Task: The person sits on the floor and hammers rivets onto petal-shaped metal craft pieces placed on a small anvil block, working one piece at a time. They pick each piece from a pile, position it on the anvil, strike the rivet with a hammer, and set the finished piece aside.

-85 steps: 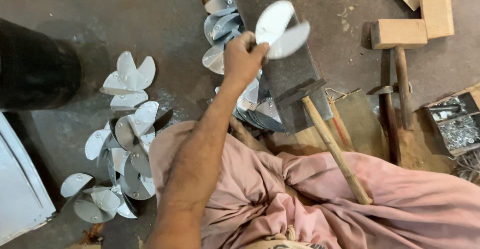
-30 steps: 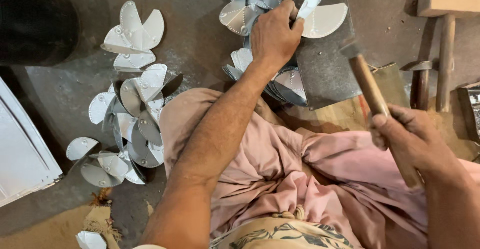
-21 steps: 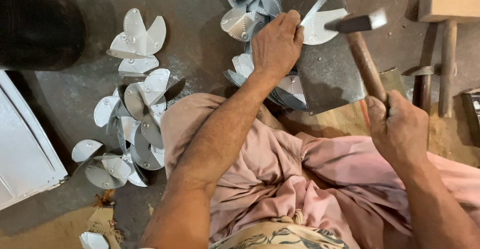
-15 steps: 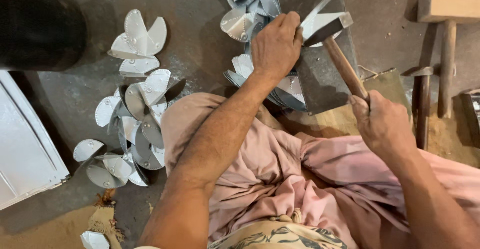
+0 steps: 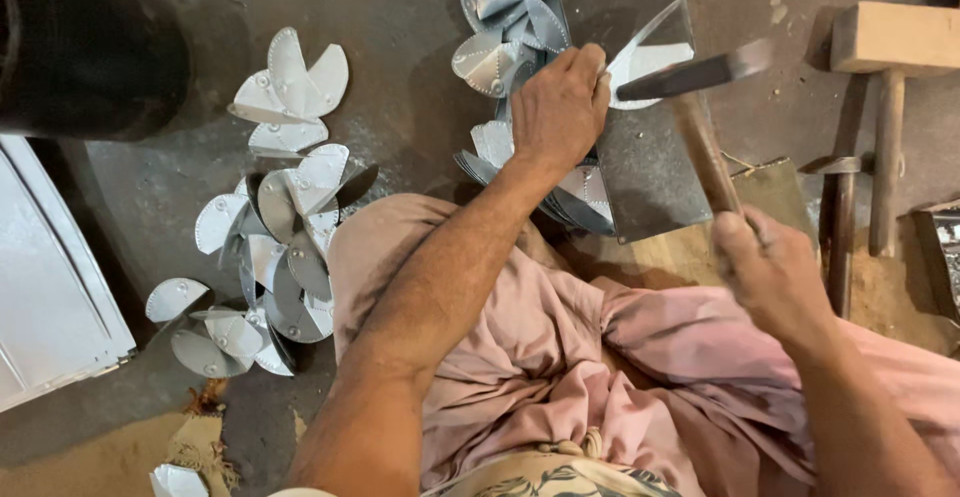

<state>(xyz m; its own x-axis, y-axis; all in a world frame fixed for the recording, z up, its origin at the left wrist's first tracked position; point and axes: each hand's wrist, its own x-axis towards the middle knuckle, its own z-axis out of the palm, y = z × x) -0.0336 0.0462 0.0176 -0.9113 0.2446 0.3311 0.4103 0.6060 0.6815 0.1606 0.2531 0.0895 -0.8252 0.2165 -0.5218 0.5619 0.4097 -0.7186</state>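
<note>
Head view, looking down on a seated person in pink cloth [image 5: 560,357]. Left hand [image 5: 560,107]: closed on a small bladed sheet-metal piece [image 5: 650,57], pressing it onto a dark steel block [image 5: 650,177] on the floor. Right hand [image 5: 770,272]: gripped around the wooden handle of a hammer [image 5: 700,107]; hammer head blurred, just above the metal piece, beside the left fingers. Both hands well apart. Pile of finished metal blades [image 5: 510,17]: behind and under the left hand, against the block. Second heap of metal blades [image 5: 270,257]: floor at left, near the left knee. Wooden mallet [image 5: 885,77]: floor at right, untouched. Black cylinder [image 5: 90,47]: upper left corner. White panel [image 5: 50,277]: left edge.
</note>
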